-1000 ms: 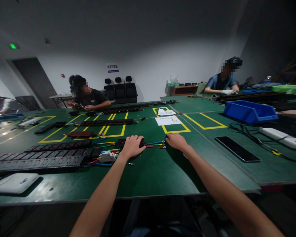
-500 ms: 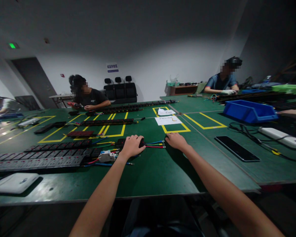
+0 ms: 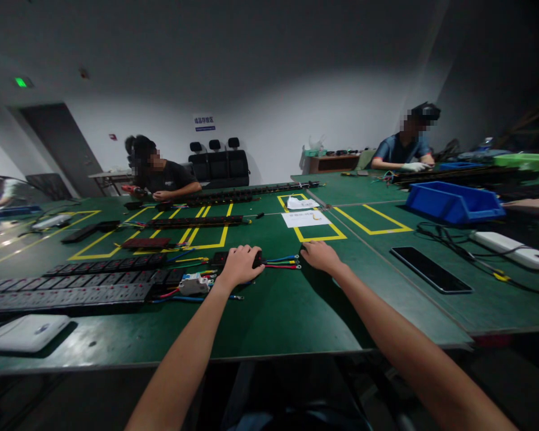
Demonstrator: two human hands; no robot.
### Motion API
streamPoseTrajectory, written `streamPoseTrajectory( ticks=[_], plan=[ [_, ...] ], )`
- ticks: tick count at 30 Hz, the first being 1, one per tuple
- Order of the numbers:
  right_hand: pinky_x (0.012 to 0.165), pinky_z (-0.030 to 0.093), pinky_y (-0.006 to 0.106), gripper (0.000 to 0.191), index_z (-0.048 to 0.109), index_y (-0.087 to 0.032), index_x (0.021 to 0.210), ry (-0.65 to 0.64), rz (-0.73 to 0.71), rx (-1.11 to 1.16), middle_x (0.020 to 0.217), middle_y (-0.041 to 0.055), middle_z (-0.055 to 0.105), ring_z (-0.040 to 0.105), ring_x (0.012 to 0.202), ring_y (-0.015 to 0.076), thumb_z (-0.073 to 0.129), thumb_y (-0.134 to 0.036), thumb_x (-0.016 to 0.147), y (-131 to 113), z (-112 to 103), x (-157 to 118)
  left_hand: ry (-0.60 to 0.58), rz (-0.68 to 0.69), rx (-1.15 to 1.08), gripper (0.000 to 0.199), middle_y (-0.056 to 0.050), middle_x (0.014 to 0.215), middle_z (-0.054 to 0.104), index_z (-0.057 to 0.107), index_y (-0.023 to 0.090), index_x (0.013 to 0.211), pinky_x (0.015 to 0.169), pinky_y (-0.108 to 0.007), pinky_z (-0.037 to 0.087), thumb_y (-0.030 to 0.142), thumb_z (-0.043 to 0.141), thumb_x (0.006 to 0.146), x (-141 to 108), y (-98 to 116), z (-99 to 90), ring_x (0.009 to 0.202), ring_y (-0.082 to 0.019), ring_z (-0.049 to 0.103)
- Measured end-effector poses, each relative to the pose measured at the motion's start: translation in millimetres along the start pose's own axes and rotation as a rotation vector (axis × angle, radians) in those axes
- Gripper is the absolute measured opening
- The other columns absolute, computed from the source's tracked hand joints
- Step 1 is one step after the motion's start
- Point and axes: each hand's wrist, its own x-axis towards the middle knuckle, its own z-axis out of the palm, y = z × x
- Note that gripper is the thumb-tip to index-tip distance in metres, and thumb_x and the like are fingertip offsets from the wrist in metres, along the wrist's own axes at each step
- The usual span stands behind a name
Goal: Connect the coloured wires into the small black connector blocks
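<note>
My left hand point(image 3: 241, 266) is closed over a black block point(image 3: 220, 259) at the middle of the green table point(image 3: 278, 323). Blue, green, yellow and red wires point(image 3: 281, 262) with ring ends run right from that block. Just right of the ring ends, my right hand point(image 3: 320, 256) rests on the table with its fingers bent together; whether anything is under the fingertips is hidden. Left of my left hand lie black socket strips point(image 3: 72, 290) and a white breaker-like part point(image 3: 194, 284) with coloured wires.
A phone point(image 3: 431, 269), a blue bin point(image 3: 453, 202), cables and a white device point(image 3: 514, 249) are on the right. A white box point(image 3: 27, 333) lies at the front left. Paper sheets point(image 3: 306, 219) lie ahead. Several people sit around the tables; one hand point(image 3: 532, 208) shows at the right edge.
</note>
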Motion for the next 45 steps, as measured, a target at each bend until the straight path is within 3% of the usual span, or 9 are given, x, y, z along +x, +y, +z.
streamPoseTrajectory(
  ticks=[45],
  plan=[
    [0.096, 0.046, 0.039, 0.043, 0.07, -0.017, 0.121, 0.015, -0.012, -0.01, 0.127, 0.0163, 0.068, 0.06, 0.118, 0.03, 0.036, -0.035, 0.103, 1.5, 1.5, -0.2, 0.021, 0.014, -0.005, 0.051, -0.01, 0.12, 0.066, 0.057, 0.024, 0.134, 0.095, -0.044, 0.043, 0.055, 0.056, 0.094, 0.6, -1.9, 3.0, 0.111, -0.03, 0.06]
  ],
)
